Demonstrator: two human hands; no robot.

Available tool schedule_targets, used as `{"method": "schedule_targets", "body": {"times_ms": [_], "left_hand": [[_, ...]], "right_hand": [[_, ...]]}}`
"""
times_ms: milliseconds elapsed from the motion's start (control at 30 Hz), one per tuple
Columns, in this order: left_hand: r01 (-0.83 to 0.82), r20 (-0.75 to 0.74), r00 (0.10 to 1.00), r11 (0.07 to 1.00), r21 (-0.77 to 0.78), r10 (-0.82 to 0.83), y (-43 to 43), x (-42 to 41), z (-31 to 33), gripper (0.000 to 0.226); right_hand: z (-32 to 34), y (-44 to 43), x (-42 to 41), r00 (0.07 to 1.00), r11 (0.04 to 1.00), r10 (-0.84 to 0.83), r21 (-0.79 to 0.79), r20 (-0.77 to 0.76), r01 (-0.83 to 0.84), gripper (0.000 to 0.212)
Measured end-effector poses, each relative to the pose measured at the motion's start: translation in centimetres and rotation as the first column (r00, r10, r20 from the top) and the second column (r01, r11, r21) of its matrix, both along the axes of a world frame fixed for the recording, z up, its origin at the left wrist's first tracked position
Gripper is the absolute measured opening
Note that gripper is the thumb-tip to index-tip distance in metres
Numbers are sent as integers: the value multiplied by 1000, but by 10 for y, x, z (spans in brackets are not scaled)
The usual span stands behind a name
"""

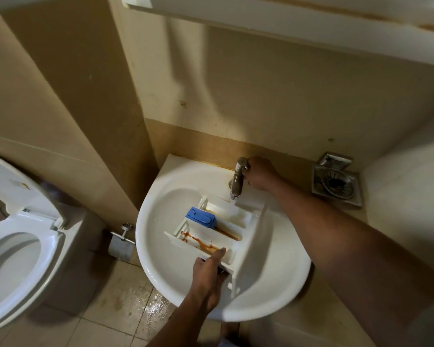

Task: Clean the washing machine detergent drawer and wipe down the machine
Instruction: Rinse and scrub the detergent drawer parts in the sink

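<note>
Left fingers (219, 254) are gripping the near wall of the detergent drawer (251, 234) lying in the sink (156, 196), right fingers (248, 172) are clasping the tap handle (242, 162), and the brown-stained compartments (201, 242) probably want tilting under the spout (235, 195) for rinsing.

White drawer (236, 229), blue insert (201, 216), brown stains (201, 242).

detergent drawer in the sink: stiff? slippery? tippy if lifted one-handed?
Likely stiff and light: the detergent drawer looks like thin moulded plastic, and the left hand grips it by one edge. Probably slippery: tap water runs in and brown residue streaks it. The tall front panel may make it end-heavy, apt to tip.
</note>
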State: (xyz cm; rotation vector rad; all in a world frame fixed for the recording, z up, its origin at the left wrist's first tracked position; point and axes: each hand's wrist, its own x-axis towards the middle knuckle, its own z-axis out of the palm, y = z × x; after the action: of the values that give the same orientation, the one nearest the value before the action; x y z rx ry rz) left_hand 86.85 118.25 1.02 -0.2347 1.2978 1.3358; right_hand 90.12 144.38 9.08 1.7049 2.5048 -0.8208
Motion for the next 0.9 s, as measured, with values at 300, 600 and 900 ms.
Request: {"method": "schedule_targets", "body": {"times_ms": [300, 600, 900], "left_hand": [[-85, 4, 996, 995, -52, 86, -4, 8, -3, 33], [-132, -96, 986, 991, 26, 134, 7, -10, -4, 35], [154, -147, 978, 988, 16, -150, -7, -38, -11, 32]], "right_hand": [[2, -1, 1, 999, 999, 3, -37, -35, -4, 30], [6, -33, -23, 988, 988, -154, 22, 2, 153, 38], [-2, -38, 19, 921, 957, -176, -279, -347, 78, 56]]}}
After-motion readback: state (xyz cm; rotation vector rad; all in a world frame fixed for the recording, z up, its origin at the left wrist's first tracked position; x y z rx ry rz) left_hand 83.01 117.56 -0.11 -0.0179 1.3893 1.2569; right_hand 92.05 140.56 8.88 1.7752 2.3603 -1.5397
